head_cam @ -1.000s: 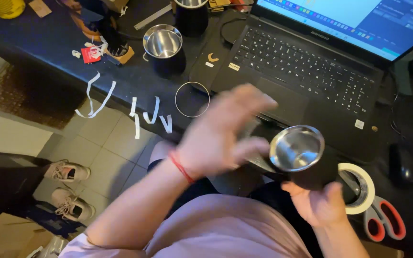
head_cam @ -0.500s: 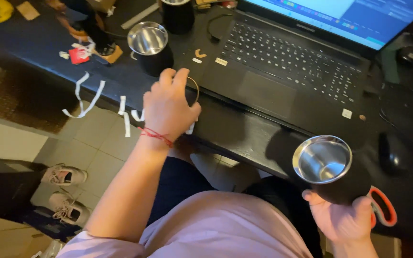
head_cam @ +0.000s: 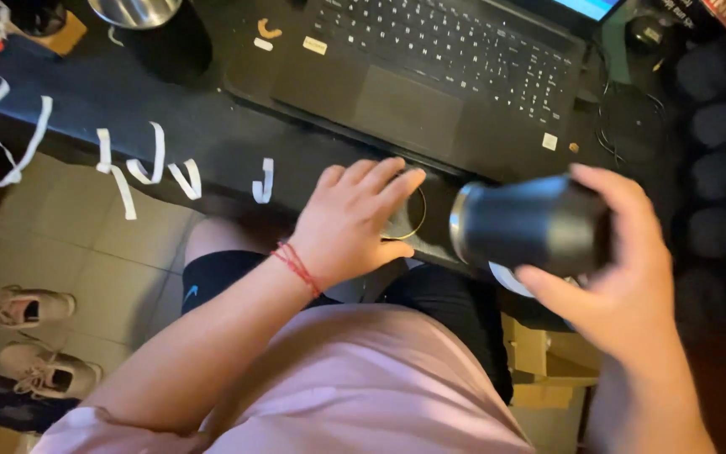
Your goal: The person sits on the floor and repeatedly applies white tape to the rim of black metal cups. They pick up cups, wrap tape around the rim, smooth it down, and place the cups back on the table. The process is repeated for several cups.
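At the near edge of the dark tabletop (head_cam: 212, 143), the left hand (head_cam: 350, 223) is pressing spread fingers onto a thin clear round lid (head_cam: 409, 214); rightward, the right hand (head_cam: 623, 286) is gripping a black steel-rimmed tumbler (head_cam: 531, 225) sideways, just beside the lid.

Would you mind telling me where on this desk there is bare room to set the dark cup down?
Bare patch: desk edge between the white tape strips and the left hand, before the laptop. The right side is crowded with dark cups and cables.
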